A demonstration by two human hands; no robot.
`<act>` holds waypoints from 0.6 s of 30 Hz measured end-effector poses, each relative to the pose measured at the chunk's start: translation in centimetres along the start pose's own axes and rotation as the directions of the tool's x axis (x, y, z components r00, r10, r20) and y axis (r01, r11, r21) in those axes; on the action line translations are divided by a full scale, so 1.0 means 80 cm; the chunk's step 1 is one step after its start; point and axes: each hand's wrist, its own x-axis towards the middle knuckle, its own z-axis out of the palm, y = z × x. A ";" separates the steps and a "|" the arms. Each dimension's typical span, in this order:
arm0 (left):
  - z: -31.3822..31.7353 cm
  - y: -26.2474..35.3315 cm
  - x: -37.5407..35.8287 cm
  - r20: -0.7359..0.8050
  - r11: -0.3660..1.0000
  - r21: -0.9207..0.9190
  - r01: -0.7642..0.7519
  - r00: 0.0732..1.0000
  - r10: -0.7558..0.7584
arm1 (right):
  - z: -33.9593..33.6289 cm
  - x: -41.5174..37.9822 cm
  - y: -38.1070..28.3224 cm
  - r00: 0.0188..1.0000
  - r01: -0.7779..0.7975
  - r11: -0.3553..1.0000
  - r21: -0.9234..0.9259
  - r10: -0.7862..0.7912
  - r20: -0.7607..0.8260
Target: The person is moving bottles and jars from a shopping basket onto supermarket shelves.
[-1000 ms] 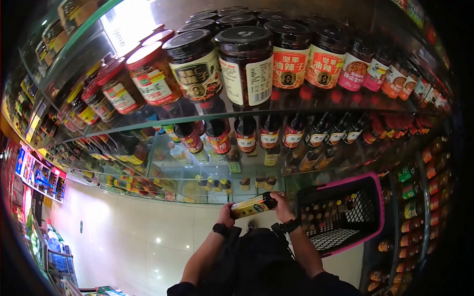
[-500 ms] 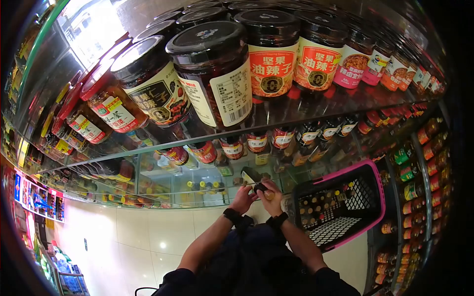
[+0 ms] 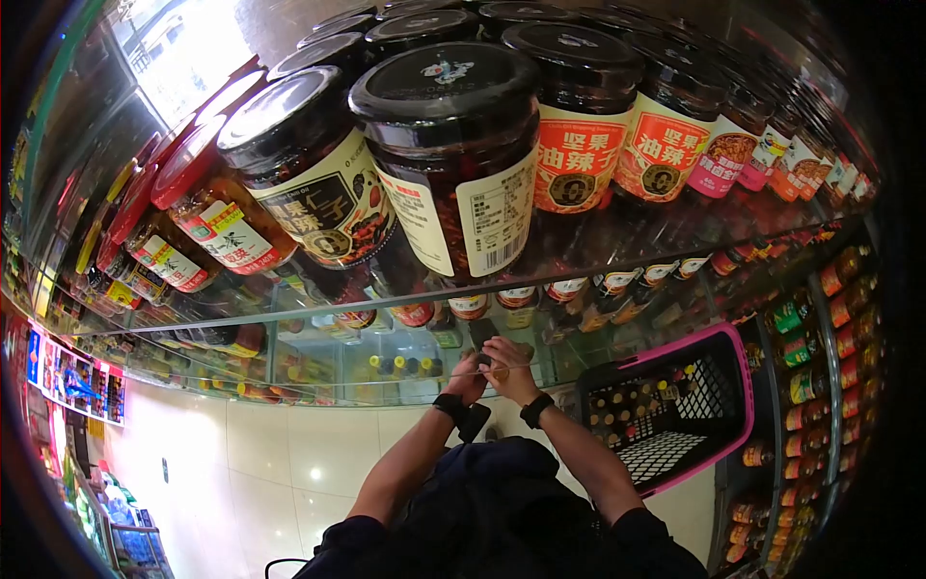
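My left hand [image 3: 467, 380] and my right hand [image 3: 511, 374] are close together in front of the lower glass shelf. Both are closed around a dark bottle [image 3: 479, 334], whose body juts out beyond my fingers toward the shelf. My fingers cover much of it, and its label cannot be read. To the right of my right hand stands a black basket with a pink rim [image 3: 748, 386]. Inside it are several bottles [image 3: 617, 410] with brown and yellow caps.
The upper glass shelf [image 3: 617, 253] carries black-lidded sauce jars [image 3: 453, 174] and red-lidded jars [image 3: 231, 217] near its front edge. Smaller jars and bottles [image 3: 405, 367] line the lower shelves. A rack of bottles [image 3: 805, 386] rises at right. Tiled floor [image 3: 280, 454] lies below.
My hands have moved slightly forward and drawn tighter together around the dark bottle, which shows less now. The camera has shifted, so the upper jars appear larger and lower.
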 end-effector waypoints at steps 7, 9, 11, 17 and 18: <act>-0.039 -0.016 0.036 0.215 0.754 0.538 -0.377 0.926 0.310 | 0.007 0.020 0.009 0.998 -0.045 0.999 -0.006 0.045 -0.044; -0.016 -0.002 0.024 0.143 0.947 0.232 -0.223 0.971 0.194 | 0.009 0.027 0.011 0.999 -0.040 0.999 -0.012 0.040 -0.036; -0.006 0.003 0.019 0.115 0.993 -0.112 -0.039 0.992 0.052 | 0.011 0.027 0.013 0.998 -0.064 0.998 0.008 0.064 -0.026; -0.004 0.003 0.009 -0.037 0.977 -0.212 -0.003 0.999 -0.005 | 0.015 0.029 0.018 0.997 -0.072 0.997 0.027 0.073 -0.012; 0.010 0.009 0.002 -0.083 0.981 -0.193 -0.002 0.996 -0.014 | 0.017 0.032 0.019 0.997 -0.075 0.997 0.029 0.076 -0.012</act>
